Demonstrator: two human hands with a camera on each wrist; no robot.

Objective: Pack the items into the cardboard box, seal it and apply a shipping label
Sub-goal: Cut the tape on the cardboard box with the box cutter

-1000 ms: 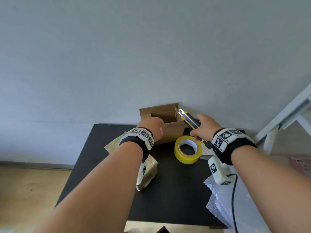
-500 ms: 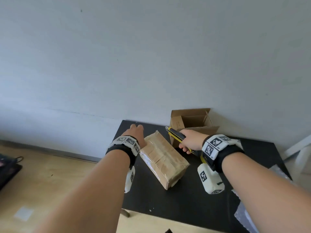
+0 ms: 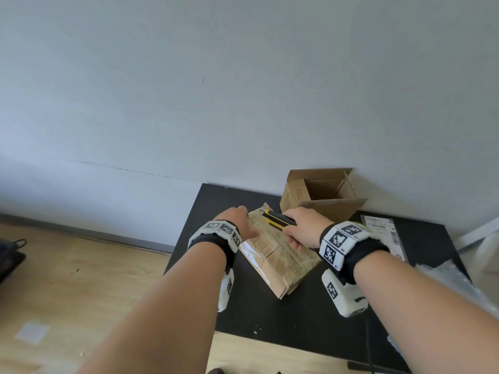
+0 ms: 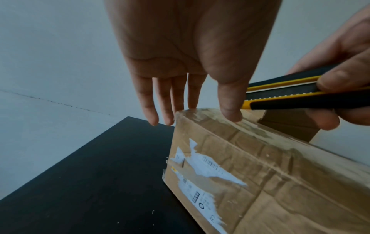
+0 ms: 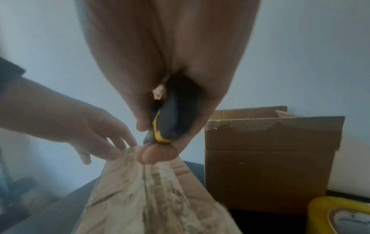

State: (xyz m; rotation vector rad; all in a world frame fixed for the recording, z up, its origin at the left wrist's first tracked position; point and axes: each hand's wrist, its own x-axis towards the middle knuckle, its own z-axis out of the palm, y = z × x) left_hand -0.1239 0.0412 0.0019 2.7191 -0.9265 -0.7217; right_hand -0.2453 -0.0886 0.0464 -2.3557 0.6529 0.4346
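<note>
A taped brown parcel (image 3: 278, 255) lies at an angle in the middle of the black table (image 3: 297, 314). My left hand (image 3: 239, 225) rests on its far left corner, fingers straight and thumb on the top face (image 4: 230, 114). My right hand (image 3: 299, 228) grips a yellow-and-black utility knife (image 3: 278, 220) just above the parcel's far end, tip pointing left. The knife (image 4: 290, 95) passes close behind my left thumb. An open cardboard box (image 3: 321, 195) stands empty against the wall behind the parcel. I cannot see a blade.
A printed shipping label sheet (image 3: 383, 228) lies at the right of the table, with clear bubble wrap (image 3: 445, 276) nearer me. A yellow tape roll (image 5: 340, 216) sits right of the parcel. The wall is directly behind the table, and wooden floor lies to the left.
My left hand left the open box and settled on the parcel. My right hand carried the knife from above the tape roll to the parcel's far end. The view swung left.
</note>
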